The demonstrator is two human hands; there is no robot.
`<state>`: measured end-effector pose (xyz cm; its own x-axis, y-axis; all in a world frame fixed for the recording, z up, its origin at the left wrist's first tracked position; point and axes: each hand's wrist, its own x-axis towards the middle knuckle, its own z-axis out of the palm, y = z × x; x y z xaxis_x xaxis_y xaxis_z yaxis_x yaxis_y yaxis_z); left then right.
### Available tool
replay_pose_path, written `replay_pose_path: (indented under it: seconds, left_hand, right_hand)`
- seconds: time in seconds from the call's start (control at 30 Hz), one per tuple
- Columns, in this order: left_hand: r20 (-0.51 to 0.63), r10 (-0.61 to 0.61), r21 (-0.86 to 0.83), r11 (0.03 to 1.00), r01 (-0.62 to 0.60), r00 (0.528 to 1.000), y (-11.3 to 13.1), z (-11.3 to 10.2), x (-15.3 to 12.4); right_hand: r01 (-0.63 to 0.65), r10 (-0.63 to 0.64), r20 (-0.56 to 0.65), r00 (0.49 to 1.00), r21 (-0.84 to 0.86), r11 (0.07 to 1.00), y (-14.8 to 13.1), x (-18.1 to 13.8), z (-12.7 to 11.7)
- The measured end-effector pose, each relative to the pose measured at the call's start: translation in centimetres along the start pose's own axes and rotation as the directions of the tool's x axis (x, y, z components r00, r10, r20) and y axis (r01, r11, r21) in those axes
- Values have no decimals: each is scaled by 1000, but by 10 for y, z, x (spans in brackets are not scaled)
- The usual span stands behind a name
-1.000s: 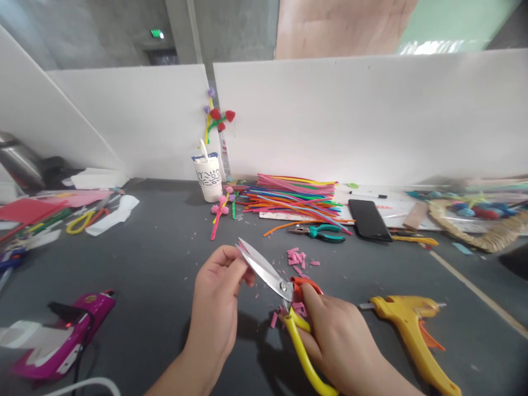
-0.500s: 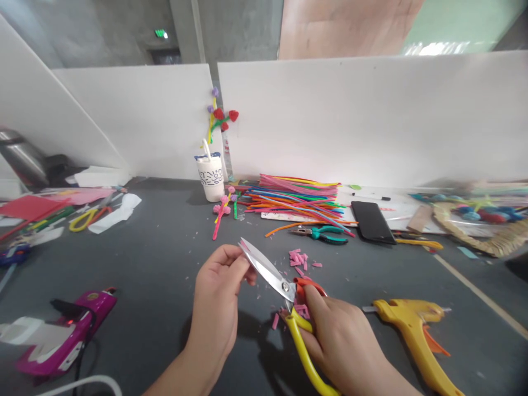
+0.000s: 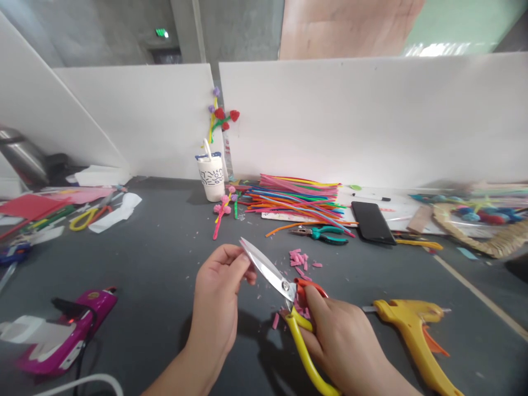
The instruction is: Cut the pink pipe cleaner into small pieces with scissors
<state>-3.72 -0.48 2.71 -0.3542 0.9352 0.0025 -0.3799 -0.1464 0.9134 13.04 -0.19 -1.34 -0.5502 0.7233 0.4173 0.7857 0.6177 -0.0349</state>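
Observation:
My right hand [image 3: 342,341] grips the yellow and orange handles of a pair of scissors [image 3: 284,300], whose steel blades point up and left. My left hand [image 3: 220,300] is pinched at the blade tips, fingers closed on something small that I cannot make out. Small pink cut pieces [image 3: 300,258] lie scattered on the dark grey table [image 3: 165,264] just beyond the blades, and a few more lie under the scissors' pivot.
A yellow glue gun [image 3: 412,330] lies to the right, a magenta glue gun [image 3: 70,333] at the left. Behind are coloured pipe cleaners [image 3: 295,195], green-handled pliers [image 3: 322,234], a black phone [image 3: 371,221], a white cup [image 3: 211,177] and white partition boards [image 3: 350,115].
Hands and scissors stay almost still; the view has shifted slightly.

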Motion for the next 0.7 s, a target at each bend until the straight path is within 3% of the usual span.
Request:
replay_pose_path:
  seconds: [0.37, 0.57, 0.7]
  left_hand:
    - [0, 24, 7, 1000, -24, 1000, -1, -2, 1]
    - [55, 16, -16, 1000, -15, 998, 0, -1, -2]
    - [11, 16, 13, 1000, -16, 1000, 1, 2, -3]
  right_hand:
    - [-132, 104, 163, 981, 171, 977, -1, 1, -2]
    - [-100, 76, 139, 987, 177, 979, 2, 1, -4]
    - [-73, 60, 101, 993, 128, 989, 1, 0, -2]
